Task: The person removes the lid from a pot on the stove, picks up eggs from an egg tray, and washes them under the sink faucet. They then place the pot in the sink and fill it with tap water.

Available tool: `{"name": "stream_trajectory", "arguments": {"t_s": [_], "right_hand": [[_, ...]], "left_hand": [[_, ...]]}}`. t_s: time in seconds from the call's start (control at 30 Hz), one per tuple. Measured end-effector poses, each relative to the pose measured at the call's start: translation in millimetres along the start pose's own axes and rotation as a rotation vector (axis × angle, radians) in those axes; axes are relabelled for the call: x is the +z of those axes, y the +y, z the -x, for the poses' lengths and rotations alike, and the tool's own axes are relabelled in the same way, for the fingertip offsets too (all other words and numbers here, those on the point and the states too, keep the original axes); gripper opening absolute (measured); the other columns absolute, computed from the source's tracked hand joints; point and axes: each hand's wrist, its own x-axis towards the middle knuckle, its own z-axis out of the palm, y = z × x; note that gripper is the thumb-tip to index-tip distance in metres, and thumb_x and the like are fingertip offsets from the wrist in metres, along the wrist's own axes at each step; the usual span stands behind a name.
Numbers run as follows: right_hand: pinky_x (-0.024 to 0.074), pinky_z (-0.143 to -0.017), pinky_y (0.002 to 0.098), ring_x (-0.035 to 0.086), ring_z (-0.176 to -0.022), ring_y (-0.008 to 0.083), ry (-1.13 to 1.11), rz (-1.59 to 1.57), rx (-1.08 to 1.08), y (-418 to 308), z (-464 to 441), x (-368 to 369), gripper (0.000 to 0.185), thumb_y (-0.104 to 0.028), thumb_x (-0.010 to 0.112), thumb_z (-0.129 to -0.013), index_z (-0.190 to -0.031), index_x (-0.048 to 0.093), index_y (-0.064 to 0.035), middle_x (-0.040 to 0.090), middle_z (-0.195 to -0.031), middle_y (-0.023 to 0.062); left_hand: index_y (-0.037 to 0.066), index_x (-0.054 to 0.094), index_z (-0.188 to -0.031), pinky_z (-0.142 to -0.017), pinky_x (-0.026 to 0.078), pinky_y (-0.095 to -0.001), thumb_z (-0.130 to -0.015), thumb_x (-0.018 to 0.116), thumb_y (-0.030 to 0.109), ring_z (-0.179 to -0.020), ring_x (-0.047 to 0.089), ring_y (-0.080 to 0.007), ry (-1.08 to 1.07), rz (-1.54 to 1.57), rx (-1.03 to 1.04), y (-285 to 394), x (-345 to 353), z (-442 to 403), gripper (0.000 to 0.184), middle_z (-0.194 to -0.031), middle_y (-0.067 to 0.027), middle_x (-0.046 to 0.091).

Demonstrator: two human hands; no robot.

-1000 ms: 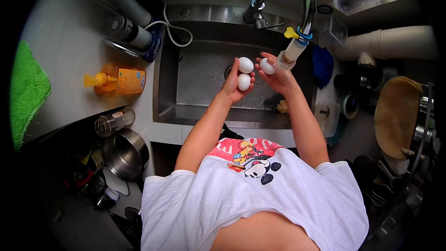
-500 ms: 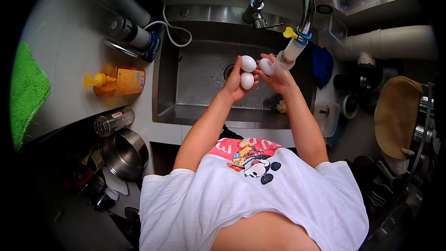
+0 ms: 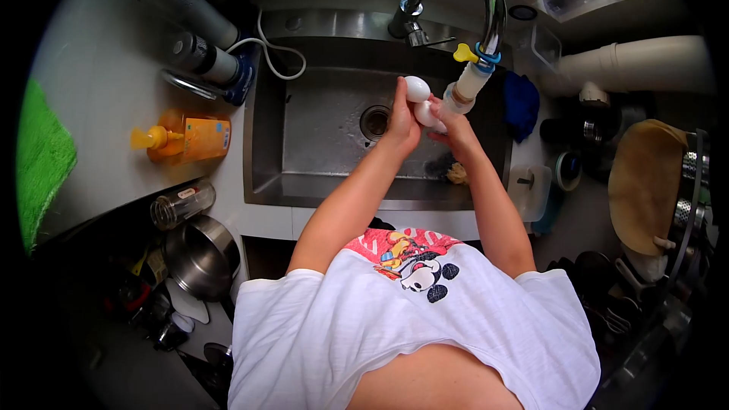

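Note:
Over the steel sink (image 3: 319,118), my left hand (image 3: 404,123) is curled around white eggs, with one egg (image 3: 417,89) showing at its fingertips. Just below that, a second egg (image 3: 425,113) lies between my two hands. My right hand (image 3: 456,133) is closed beside it, close under the faucet's filter nozzle (image 3: 467,87), and part of another white egg shows at its fingers. The nozzle hides some of the right fingers.
An orange soap bottle (image 3: 190,138), a glass jar (image 3: 182,205) and a steel pot (image 3: 201,257) are at the left. The curved faucet (image 3: 495,7) arches above the sink. A blue cloth (image 3: 521,106) and a clear container (image 3: 529,191) are on the right.
My left hand has moved right and slightly up with its eggs, so both hands now meet near the nozzle. The sink drain has come into full view. The whole view has shifted slightly.

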Motion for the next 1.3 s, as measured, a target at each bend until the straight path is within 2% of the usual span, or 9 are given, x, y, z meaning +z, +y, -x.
{"name": "stream_trajectory", "arguments": {"t_s": [0.07, 0.2, 0.33, 0.47, 0.7, 0.8, 0.97, 1.07, 1.3], "right_hand": [[0.0435, -0.082, 0.0351, 0.051, -0.101, 0.0180, -0.055, -0.018, -0.024, 7, -3, -4, 0.053, -0.040, 0.063, -0.076, -0.116, 0.050, -0.0078, 0.052, -0.113, 0.0059], [0.0429, -0.086, 0.0376, 0.050, -0.106, 0.0197, -0.099, -0.147, -0.027, 14, -11, -12, 0.054, -0.036, 0.064, -0.077, -0.118, 0.048, -0.0057, 0.052, -0.115, 0.0068], [0.0412, -0.090, 0.0383, 0.049, -0.109, 0.0205, -0.098, -0.169, -0.006, 16, -10, -14, 0.049, -0.031, 0.062, -0.079, -0.118, 0.047, -0.0062, 0.052, -0.116, 0.0071], [0.0392, -0.093, 0.0353, 0.048, -0.109, 0.0201, -0.047, -0.509, -0.131, 14, 0, 5, 0.045, -0.028, 0.060, -0.080, -0.115, 0.048, -0.0007, 0.053, -0.113, 0.0094], [0.0348, -0.094, 0.0324, 0.052, -0.103, 0.0205, -0.107, -0.257, -0.185, 15, 1, 10, 0.041, -0.019, 0.057, -0.080, -0.115, 0.045, -0.0021, 0.054, -0.108, 0.0092], [0.0428, -0.080, 0.0288, 0.055, -0.086, 0.0147, -0.052, -0.253, -0.297, 11, 4, 14, 0.036, -0.023, 0.065, -0.074, -0.103, 0.049, -0.0085, 0.057, -0.094, 0.0043], [0.0458, -0.056, 0.0237, 0.056, -0.073, 0.0106, 0.052, -0.043, 0.061, 3, -12, 9, 0.032, -0.020, 0.064, -0.076, -0.102, 0.049, -0.0086, 0.057, -0.086, 0.0032], [0.0450, -0.053, 0.0224, 0.056, -0.066, 0.0110, -0.162, -0.273, 0.086, 5, -17, 2, 0.027, -0.023, 0.063, -0.078, -0.099, 0.050, -0.0093, 0.056, -0.079, 0.0023], [0.0416, -0.047, 0.0211, 0.054, -0.057, 0.0092, -0.082, -0.167, -0.064, 11, -16, 13, 0.030, -0.035, 0.056, -0.084, -0.099, 0.049, -0.0103, 0.055, -0.072, 0.0017]], "left_hand": [[0.007, 0.051, -0.093, -0.072, 0.046, -0.0317, -0.084, 0.041, 0.059, -0.078, 0.055, -0.0178, 0.033, -0.123, 0.074, -10, 8, -6, 0.054, -0.087, -0.0072, 0.055], [0.009, 0.049, -0.103, -0.087, 0.041, -0.0359, -0.086, 0.032, 0.059, -0.097, 0.054, -0.0197, 0.028, -0.178, 0.047, -14, 24, -3, 0.056, -0.100, -0.0075, 0.056], [0.006, 0.050, -0.103, -0.088, 0.040, -0.0363, -0.086, 0.030, 0.060, -0.097, 0.054, -0.0208, 0.066, -0.099, 0.068, -24, 16, -18, 0.060, -0.098, -0.0088, 0.057], [0.007, 0.049, -0.095, -0.079, 0.044, -0.0346, -0.083, 0.036, 0.064, -0.088, 0.054, -0.0193, 0.141, 0.074, 0.124, -32, -3, -28, 0.059, -0.089, -0.0078, 0.056], [0.010, 0.051, -0.089, -0.058, 0.047, -0.0312, -0.081, 0.038, 0.064, -0.066, 0.056, -0.0171, 0.431, -0.129, 0.052, -33, -30, -26, 0.056, -0.074, -0.0055, 0.056], [0.011, 0.051, -0.089, -0.053, 0.047, -0.0308, -0.081, 0.041, 0.063, -0.061, 0.055, -0.0151, 0.531, -0.102, 0.061, -20, -30, -16, 0.054, -0.070, -0.0043, 0.055], [0.009, 0.050, -0.085, -0.050, 0.049, -0.0314, -0.081, 0.042, 0.060, -0.055, 0.054, -0.0148, 0.524, -0.149, -0.039, -2, -42, 4, 0.052, -0.068, -0.0055, 0.056], [0.011, 0.050, -0.090, -0.051, 0.049, -0.0320, -0.081, 0.041, 0.061, -0.059, 0.055, -0.0144, 0.504, -0.157, -0.039, 2, -53, 9, 0.052, -0.071, -0.0049, 0.056], [0.011, 0.050, -0.088, -0.049, 0.048, -0.0307, -0.082, 0.041, 0.061, -0.058, 0.054, -0.0144, 0.484, -0.105, -0.074, 10, -48, 17, 0.051, -0.070, -0.0052, 0.056]]}}
